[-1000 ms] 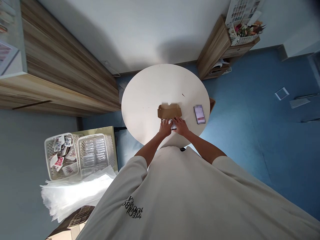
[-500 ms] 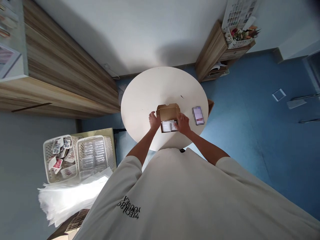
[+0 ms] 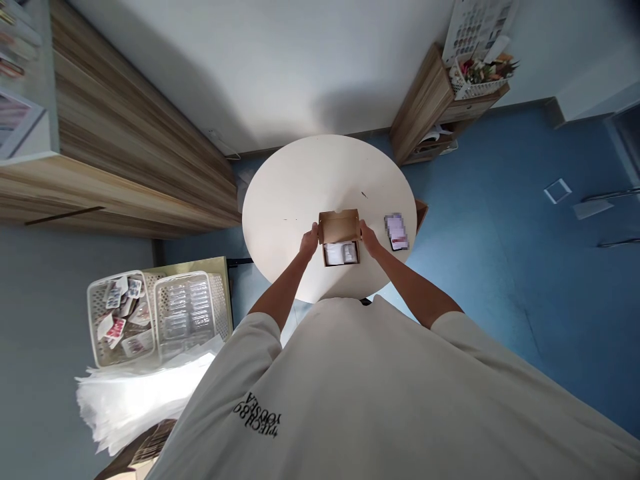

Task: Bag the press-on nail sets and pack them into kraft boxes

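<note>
A small cardboard box (image 3: 358, 259) sits open on the near half of the round white desk (image 3: 320, 167), its lid (image 3: 339, 227) raised along the far side; the fingers of the left hand (image 3: 309, 241) grasp the lid's left edge and those of the right hand (image 3: 369, 239) its right edge, with whitish contents (image 3: 334, 253) inside the box and a phone (image 3: 397, 232) lying near the right hand

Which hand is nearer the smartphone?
Right. The right hand is at the cardboard lid, on its right edge, left of the smartphone; the left hand is at the lid's left edge, farther away.
</note>
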A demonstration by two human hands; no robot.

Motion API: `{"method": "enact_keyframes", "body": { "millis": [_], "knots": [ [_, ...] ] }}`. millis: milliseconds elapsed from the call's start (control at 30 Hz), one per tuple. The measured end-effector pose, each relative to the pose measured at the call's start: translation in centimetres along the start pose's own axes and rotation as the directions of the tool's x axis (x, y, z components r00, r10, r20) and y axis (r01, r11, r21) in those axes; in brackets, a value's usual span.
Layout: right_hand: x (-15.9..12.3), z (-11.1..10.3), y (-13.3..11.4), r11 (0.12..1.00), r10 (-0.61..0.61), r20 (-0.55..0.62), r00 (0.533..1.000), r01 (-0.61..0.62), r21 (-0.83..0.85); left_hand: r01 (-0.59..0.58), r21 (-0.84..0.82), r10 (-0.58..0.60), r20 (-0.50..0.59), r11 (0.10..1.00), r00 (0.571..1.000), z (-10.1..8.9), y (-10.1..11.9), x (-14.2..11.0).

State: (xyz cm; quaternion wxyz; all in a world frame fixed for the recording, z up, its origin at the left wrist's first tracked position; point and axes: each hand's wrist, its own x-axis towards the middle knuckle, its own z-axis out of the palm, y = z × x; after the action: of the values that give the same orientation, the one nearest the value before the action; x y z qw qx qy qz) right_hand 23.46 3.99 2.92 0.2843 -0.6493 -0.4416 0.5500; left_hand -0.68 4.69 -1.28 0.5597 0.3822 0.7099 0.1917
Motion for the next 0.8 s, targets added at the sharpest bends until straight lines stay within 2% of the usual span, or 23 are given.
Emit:
{"method": "enact_keyframes", "body": {
  "millis": [100,167,267,333,467,600,667,800],
  "knots": [
    [-0.3,0.1,-0.9,0.996,0.038,0.026,0.999,-0.04,0.076,-0.046,-0.007,0.046,-0.011,0.999,0.999,-0.3,0.6,-0.6],
    [-0.1,-0.1,-1.4,0.997,0.028,0.022,0.999,-0.029,0.066,-0.124,-0.006,0.124,-0.042,0.992,0.991,-0.5,1.4,-1.1],
    [0.2,-0.6,-1.8,0.999,0.04,-0.011,0.999,-0.039,0.032,-0.268,0.041,0.27,-0.072,0.963,0.96,-0.8,2.5,-1.9],
    [0.4,-0.9,-2.0,0.998,0.062,-0.01,0.998,-0.061,0.019,-0.319,0.076,0.324,-0.066,0.945,0.944,-0.9,2.8,-2.2],
    [0.2,-1.3,-1.7,1.0,-0.018,0.055,0.998,0.018,-0.013,-0.342,0.11,0.347,-0.032,0.933,0.937,-1.1,1.8,-2.4],
    [-0.3,-1.5,0.1,0.993,-0.054,0.102,0.993,0.064,-0.097,-0.391,0.17,0.385,0.069,0.904,0.92,-1.4,0.0,-3.1],
    [-0.7,-1.6,1.3,0.987,-0.034,0.117,0.993,0.052,-0.151,-0.433,0.232,0.42,0.105,0.871,0.901,-1.6,-0.7,-3.9],
    [-1.9,-1.7,3.0,0.961,-0.067,0.15,0.986,0.105,-0.257,-0.484,0.367,0.468,0.138,0.794,0.873,-1.8,-1.7,-6.2]
  ]
}}
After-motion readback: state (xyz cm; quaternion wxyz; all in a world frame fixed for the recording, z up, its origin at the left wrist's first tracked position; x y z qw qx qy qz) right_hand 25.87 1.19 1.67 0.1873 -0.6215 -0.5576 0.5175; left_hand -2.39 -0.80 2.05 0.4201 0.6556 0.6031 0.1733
